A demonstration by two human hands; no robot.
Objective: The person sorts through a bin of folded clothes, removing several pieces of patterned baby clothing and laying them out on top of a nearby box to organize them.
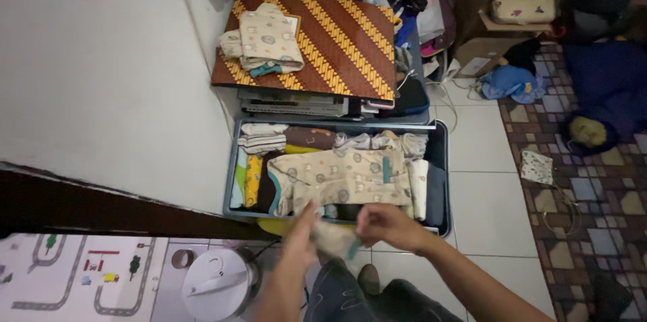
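arms: I see both forearms bare, no sleeves in view
left hand [301, 234]: bare, no glove, ring or watch that I can make out
right hand [387, 226]: bare too
legs: I see dark blue jeans with pale stitched seams

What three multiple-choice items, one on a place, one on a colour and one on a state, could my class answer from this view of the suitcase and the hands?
1. Where does the folded baby garment lie?
A. on the striped brown and yellow cloth
B. on the patterned rug
C. inside the suitcase

2. What colour is the round lidded pot at the bottom?
A. red
B. white
C. black

3. What state is the suitcase in?
A. zipped shut
C. open and bare
B. open, packed with folded clothes

Key: 1 A, it rests on the cloth above the suitcase. 2 B, its lid shows white. 3 B, clothes fill it while the left hand and right hand grip a pale garment at its near edge.
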